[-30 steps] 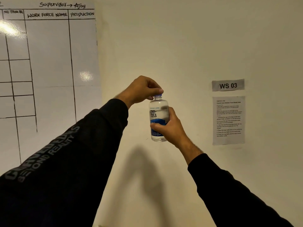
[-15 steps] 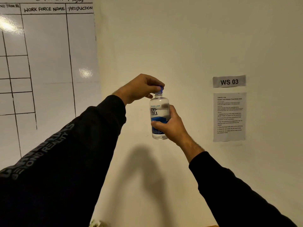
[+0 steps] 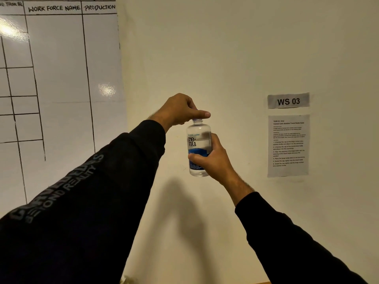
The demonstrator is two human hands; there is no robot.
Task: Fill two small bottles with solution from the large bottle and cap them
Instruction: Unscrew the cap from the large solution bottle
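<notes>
Gripping the bottle [image 3: 198, 147] around its lower half, the right hand [image 3: 213, 160] holds it upright in the air before the wall [image 3: 225, 48], near a sign [image 3: 288, 100] and a sheet [image 3: 288, 145]. The left hand [image 3: 180, 111] sits just above the bare threaded neck, fingers curled shut; whether they grasp a cap cannot be told. A whiteboard [image 3: 59, 78] hangs left.

Clear large bottle [image 3: 198, 147], blue-white label, upright, neck uncapped, held midair
</notes>
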